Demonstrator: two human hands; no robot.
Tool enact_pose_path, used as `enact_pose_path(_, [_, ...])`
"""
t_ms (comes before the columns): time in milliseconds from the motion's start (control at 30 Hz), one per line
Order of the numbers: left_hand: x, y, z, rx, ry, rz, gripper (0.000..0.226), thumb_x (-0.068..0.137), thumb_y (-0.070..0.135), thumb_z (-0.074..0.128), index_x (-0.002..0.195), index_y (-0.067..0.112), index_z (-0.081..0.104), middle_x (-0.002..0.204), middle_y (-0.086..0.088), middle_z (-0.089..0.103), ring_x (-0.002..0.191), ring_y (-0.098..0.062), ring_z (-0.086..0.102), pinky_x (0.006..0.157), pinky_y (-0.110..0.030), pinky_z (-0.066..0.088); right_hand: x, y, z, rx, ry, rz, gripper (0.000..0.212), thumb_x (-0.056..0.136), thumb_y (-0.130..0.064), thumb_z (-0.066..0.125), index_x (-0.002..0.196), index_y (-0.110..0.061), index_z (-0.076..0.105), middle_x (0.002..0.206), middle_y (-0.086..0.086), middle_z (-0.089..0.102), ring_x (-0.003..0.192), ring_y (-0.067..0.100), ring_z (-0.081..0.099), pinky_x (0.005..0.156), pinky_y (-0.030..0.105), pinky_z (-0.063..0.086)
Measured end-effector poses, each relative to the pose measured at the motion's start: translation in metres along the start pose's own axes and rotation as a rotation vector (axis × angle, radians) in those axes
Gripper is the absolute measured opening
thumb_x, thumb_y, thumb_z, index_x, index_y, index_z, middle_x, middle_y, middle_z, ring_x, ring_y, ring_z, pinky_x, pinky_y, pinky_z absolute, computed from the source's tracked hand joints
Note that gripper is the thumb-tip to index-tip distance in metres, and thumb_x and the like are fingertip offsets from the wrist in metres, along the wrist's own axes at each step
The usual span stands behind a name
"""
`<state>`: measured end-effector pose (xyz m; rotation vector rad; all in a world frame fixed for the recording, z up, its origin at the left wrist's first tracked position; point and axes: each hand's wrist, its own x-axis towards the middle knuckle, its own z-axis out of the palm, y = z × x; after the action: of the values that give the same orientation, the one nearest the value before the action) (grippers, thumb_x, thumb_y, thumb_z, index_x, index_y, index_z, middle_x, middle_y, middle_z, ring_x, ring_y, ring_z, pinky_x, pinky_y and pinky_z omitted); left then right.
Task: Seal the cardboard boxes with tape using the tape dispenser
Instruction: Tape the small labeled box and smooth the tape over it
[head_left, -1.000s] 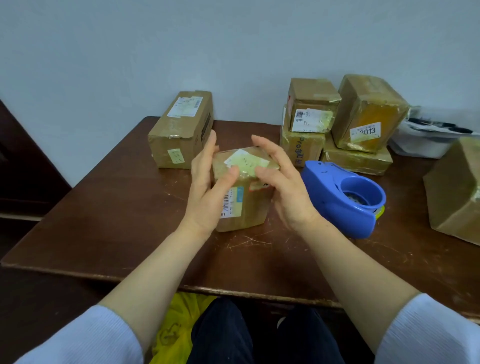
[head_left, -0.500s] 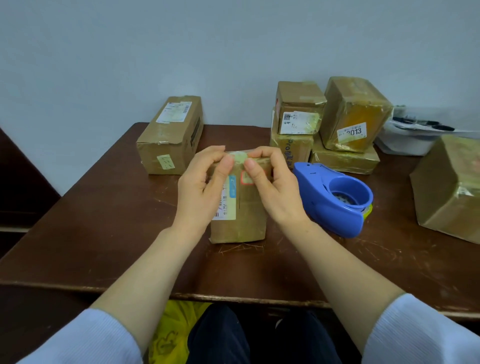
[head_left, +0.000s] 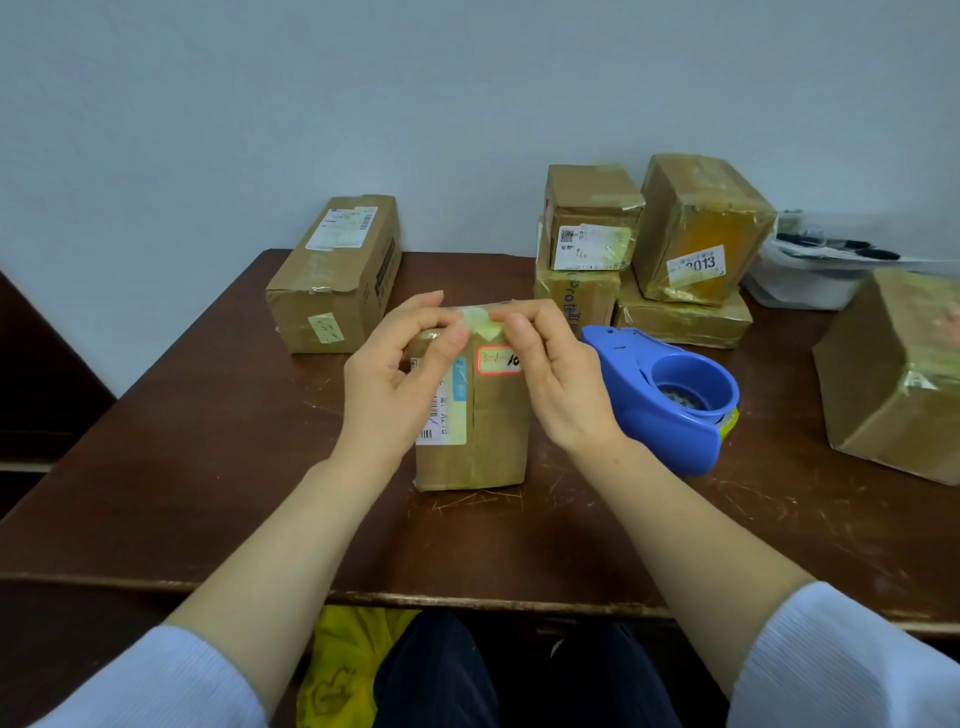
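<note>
So the small box (head_left: 483, 447) was tilted a second ago, now stood upright on the worktop (head_left: 208, 467). Both the left hand (head_left: 395, 384) and right hand (head_left: 561, 384) pinched its top edge, thumbs on the tape (head_left: 480, 322). The tape dispenser (head_left: 670, 410) sat beside it.

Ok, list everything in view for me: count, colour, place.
small box: one, brown, upright, mid-table
tape piece: one, yellowish, on the small box's top edge
long box: one, brown, back left
stacked boxes: four, brown, back right
big box: one, brown, right edge
tape dispenser: one, blue, right of the small box
bag: one, white, far back right
yellow bag: one, under the table
table: one, dark brown
left hand: pinches the small box's top
right hand: pinches the small box's top
</note>
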<state>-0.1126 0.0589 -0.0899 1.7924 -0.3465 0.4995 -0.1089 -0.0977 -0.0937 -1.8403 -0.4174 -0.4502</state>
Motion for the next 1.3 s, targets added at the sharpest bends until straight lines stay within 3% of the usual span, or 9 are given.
enact_pose_path(200, [-0.009,0.003,-0.012,-0.117,-0.102,-0.061,0.04,0.087,0.032,0.054,0.127,0.028,0.054,0.131,0.012,0.055,0.121,-0.002,0.052,0.098,-0.027,0.048,-0.008,0.004,-0.006,0.142,-0.062,-0.01,0.017,0.098,-0.032,0.044,0.106,-0.038,0.058,0.099,-0.017,0.064,0.094,0.0,0.059,0.083,0.022,0.049])
enact_pose_path(333, [-0.004,0.001,-0.01,-0.129,-0.081,-0.001,0.017,0.089,0.019,0.058,0.104,0.024,0.066,0.128,0.003,0.058,0.122,-0.01,0.053,0.097,-0.035,0.049,-0.002,0.003,-0.005,0.211,-0.038,-0.008,0.014,0.092,-0.023,0.057,0.102,-0.031,0.062,0.092,-0.013,0.065,0.087,0.0,0.06,0.077,0.018,0.047])
enact_pose_path(500, [0.0,0.003,-0.015,-0.293,-0.14,-0.099,0.021,0.08,0.022,0.063,0.095,0.032,0.074,0.125,0.005,0.062,0.12,-0.01,0.055,0.092,-0.03,0.052,0.003,0.002,-0.012,0.509,-0.05,0.073,0.013,0.085,-0.004,0.065,0.094,-0.012,0.07,0.091,-0.003,0.069,0.087,0.009,0.063,0.076,0.021,0.05])
enact_pose_path(667, [0.005,0.005,-0.018,-0.333,-0.131,-0.141,0.016,0.074,0.018,0.067,0.085,0.026,0.077,0.114,-0.001,0.066,0.109,-0.012,0.061,0.085,-0.026,0.051,0.004,-0.001,-0.009,0.484,-0.042,0.086,0.009,0.082,-0.008,0.068,0.086,-0.017,0.068,0.085,-0.004,0.067,0.082,0.009,0.062,0.074,0.024,0.051])
enact_pose_path(900, [0.0,0.003,-0.023,-0.383,-0.172,-0.139,0.023,0.072,0.009,0.068,0.088,0.024,0.077,0.121,-0.002,0.064,0.116,-0.012,0.058,0.087,-0.025,0.052,0.001,-0.001,-0.016,0.58,-0.093,0.109,0.015,0.075,-0.013,0.068,0.083,-0.024,0.074,0.086,-0.007,0.069,0.082,0.006,0.063,0.072,0.02,0.051])
enact_pose_path(1100, [-0.002,0.005,-0.02,-0.376,-0.145,-0.211,0.038,0.079,0.022,0.062,0.117,0.025,0.064,0.14,0.009,0.05,0.127,-0.003,0.047,0.092,-0.025,0.051,0.003,0.0,-0.01,0.655,-0.062,0.2,0.029,0.082,-0.006,0.064,0.109,-0.016,0.066,0.098,-0.001,0.071,0.094,0.011,0.064,0.08,0.024,0.052])
enact_pose_path(1200, [-0.007,0.003,-0.016,-0.327,-0.108,-0.339,0.074,0.075,0.028,0.067,0.143,0.03,0.037,0.144,0.021,0.035,0.122,0.001,0.047,0.092,-0.025,0.051,0.004,-0.002,-0.003,0.705,0.065,0.283,0.031,0.085,-0.005,0.063,0.113,-0.017,0.065,0.092,0.002,0.071,0.089,0.013,0.065,0.082,0.029,0.055])
enact_pose_path(1233, [-0.011,0.002,-0.016,-0.332,-0.13,-0.4,0.084,0.074,0.027,0.068,0.148,0.028,0.028,0.137,0.024,0.037,0.118,0.001,0.05,0.088,-0.022,0.052,0.005,-0.002,-0.003,0.748,0.122,0.313,0.029,0.085,-0.006,0.063,0.113,-0.017,0.065,0.089,0.002,0.071,0.086,0.013,0.066,0.079,0.029,0.056])
enact_pose_path(1300, [-0.024,-0.001,-0.016,-0.301,-0.214,-0.459,0.082,0.074,0.03,0.068,0.147,0.025,0.031,0.134,0.018,0.048,0.11,-0.002,0.058,0.084,-0.02,0.054,0.006,-0.002,-0.005,0.835,0.223,0.353,0.027,0.087,-0.008,0.062,0.113,-0.015,0.065,0.088,0.002,0.071,0.081,0.011,0.067,0.073,0.029,0.057])
